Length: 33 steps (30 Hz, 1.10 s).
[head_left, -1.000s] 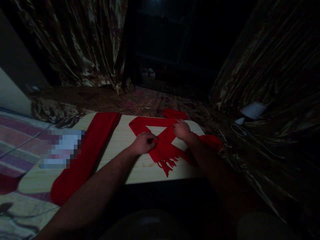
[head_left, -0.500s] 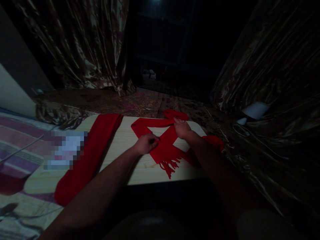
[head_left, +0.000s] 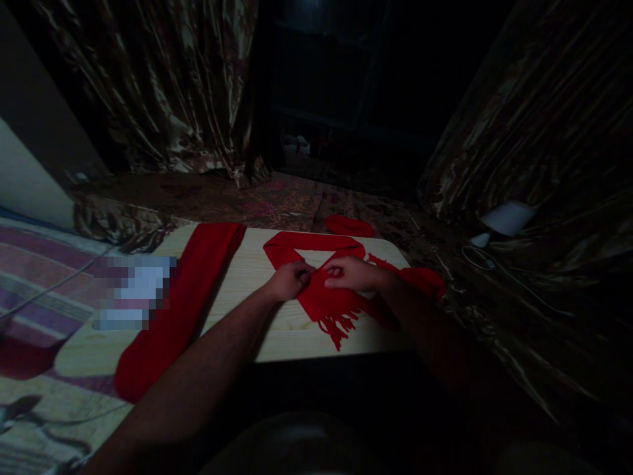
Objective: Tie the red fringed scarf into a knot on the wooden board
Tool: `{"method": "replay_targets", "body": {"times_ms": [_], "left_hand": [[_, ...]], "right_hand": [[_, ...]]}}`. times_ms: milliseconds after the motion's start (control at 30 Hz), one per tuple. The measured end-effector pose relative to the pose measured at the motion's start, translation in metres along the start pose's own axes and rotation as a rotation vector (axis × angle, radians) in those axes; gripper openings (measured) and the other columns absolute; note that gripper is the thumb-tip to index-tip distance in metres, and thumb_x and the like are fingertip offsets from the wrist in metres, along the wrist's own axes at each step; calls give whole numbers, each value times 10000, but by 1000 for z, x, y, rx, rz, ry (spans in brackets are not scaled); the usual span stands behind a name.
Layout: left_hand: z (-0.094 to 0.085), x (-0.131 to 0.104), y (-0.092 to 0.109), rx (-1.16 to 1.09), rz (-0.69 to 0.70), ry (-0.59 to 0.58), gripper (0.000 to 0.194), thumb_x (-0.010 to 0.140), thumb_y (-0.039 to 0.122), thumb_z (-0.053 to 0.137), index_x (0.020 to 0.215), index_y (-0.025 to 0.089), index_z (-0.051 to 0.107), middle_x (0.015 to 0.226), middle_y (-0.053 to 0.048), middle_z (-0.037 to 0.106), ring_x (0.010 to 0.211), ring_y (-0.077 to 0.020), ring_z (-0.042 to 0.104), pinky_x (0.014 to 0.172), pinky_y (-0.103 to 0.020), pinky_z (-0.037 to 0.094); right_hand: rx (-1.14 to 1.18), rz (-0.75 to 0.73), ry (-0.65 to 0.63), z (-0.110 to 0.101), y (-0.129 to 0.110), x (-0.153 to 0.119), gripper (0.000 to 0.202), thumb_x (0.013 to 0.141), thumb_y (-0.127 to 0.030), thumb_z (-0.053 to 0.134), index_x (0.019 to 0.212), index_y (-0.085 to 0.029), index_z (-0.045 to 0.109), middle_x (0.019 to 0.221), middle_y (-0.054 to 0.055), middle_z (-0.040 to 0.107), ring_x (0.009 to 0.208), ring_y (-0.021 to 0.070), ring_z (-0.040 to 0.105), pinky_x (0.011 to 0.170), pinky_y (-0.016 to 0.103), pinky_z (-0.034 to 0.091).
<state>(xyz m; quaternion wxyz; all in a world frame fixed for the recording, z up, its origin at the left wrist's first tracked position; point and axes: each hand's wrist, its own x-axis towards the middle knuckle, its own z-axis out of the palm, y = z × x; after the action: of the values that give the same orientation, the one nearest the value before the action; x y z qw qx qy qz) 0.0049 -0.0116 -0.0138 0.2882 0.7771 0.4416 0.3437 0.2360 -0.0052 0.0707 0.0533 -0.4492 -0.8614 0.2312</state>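
Observation:
A red fringed scarf (head_left: 316, 300) lies on the light wooden table, looped so that its two ends cross. My left hand (head_left: 291, 280) is closed at the left side of the crossing, its fingertips pinching the fabric. From the right, my right hand (head_left: 353, 273) meets it at the crossing, fingers curled on the scarf close to the left fingertips. The loop's upper edge stretches flat beyond both hands, and one fringe hangs toward me. My right forearm hides part of the other end.
Another long folded red cloth (head_left: 182, 310) lies across the left of the table (head_left: 237, 290). Red fabric also rests at the far edge (head_left: 349, 226) and right edge (head_left: 422, 280). A white lamp (head_left: 509, 218) with a cord stands on the right. Striped bedding (head_left: 44, 284) is at left.
My right hand has come from the loop's far right corner down to the crossing, beside my left hand. The loop's top edge now lies wider, and a second fringe shows at right.

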Motion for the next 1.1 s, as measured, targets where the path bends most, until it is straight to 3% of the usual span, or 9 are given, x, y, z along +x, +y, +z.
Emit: {"method": "replay_targets", "body": {"times_ms": [67,133,300,433,600,700,800,900,1100], "left_hand": [[0,0,0,11,14,-6,337,825,231,553,1094,174,748,1055,-73,759,931,-205,703,864,-301,546],[-1,1,1,18,18,-9,325,821,238,560,1078,184,752,1066,-70,758,946,-207,703,879,-305,543],[-1,1,0,-24,-8,-28,317,850,258,521,1061,172,741,1070,-80,754,947,-211,697,896,-330,534],[-1,-3,4,-10,12,33,264,815,184,485,957,184,708,963,-57,745,899,-200,677,879,-339,528],[-8,-13,25,149,194,94,251,698,151,639,941,198,682,975,-77,718,978,-250,631,930,-401,494],[-13,-17,34,71,308,-155,325,713,275,773,1029,223,718,1150,-86,711,1101,-260,617,1008,-405,456],[-16,-18,30,69,308,-348,631,589,434,901,1170,267,724,1326,-93,648,1229,-305,569,1069,-425,412],[-14,-17,24,134,309,-362,740,542,500,921,1221,291,715,1384,-98,611,1273,-348,537,1085,-457,388],[-1,-16,37,337,367,-274,351,830,388,724,1156,257,718,1236,-106,682,1179,-308,586,1002,-418,436]], "right_hand": [[57,-80,-87,8,-9,-9,693,689,-404,819,1322,-193,632,1202,97,698,1041,226,668,887,307,505],[-13,-116,-80,14,-14,-16,712,616,-359,855,1278,-191,654,1239,118,675,1085,254,648,931,338,488],[111,-74,-19,11,-9,-21,161,691,-221,678,849,-191,665,843,23,703,778,195,642,707,277,487],[576,103,270,-8,19,-19,206,637,-180,561,840,-201,592,785,-12,681,716,172,631,656,254,485],[790,316,660,-20,56,-16,364,606,-173,477,938,-182,627,827,35,718,792,204,674,736,290,537],[794,389,659,-18,67,-16,354,613,-184,482,925,-174,650,823,44,726,786,217,687,731,305,554],[806,407,629,-15,68,-16,343,632,-182,511,939,-180,664,871,50,744,809,220,700,752,310,565],[852,387,628,-15,64,-16,385,643,-173,527,1004,-184,661,948,52,754,859,219,710,804,318,567],[813,380,590,-15,58,-13,364,660,-176,529,1004,-187,648,953,46,753,872,218,709,810,317,565]]}}
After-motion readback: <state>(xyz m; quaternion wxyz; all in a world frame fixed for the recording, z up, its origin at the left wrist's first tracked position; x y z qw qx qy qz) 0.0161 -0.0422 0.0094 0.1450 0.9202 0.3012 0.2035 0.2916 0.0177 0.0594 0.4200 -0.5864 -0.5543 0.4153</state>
